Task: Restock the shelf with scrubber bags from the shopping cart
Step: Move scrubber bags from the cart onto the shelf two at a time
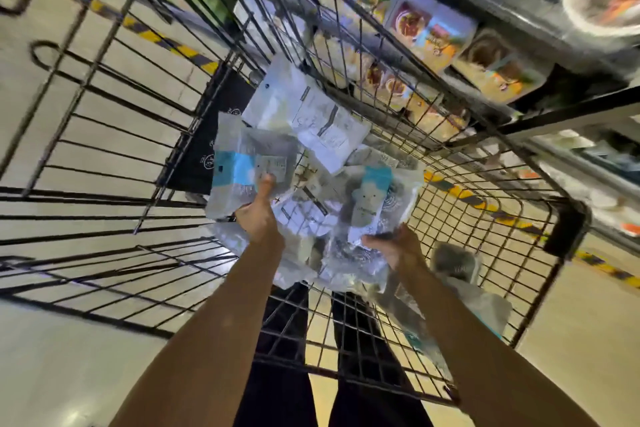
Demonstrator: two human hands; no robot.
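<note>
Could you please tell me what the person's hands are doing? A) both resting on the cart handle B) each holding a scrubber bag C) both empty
B: the left hand grips a blue-labelled bag and the right hand grips a second bag over the cart.

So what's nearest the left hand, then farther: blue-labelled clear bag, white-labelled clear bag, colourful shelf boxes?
1. Blue-labelled clear bag, pinched in the left hand.
2. White-labelled clear bag, just beyond it.
3. Colourful shelf boxes, outside the wire cart.
</note>
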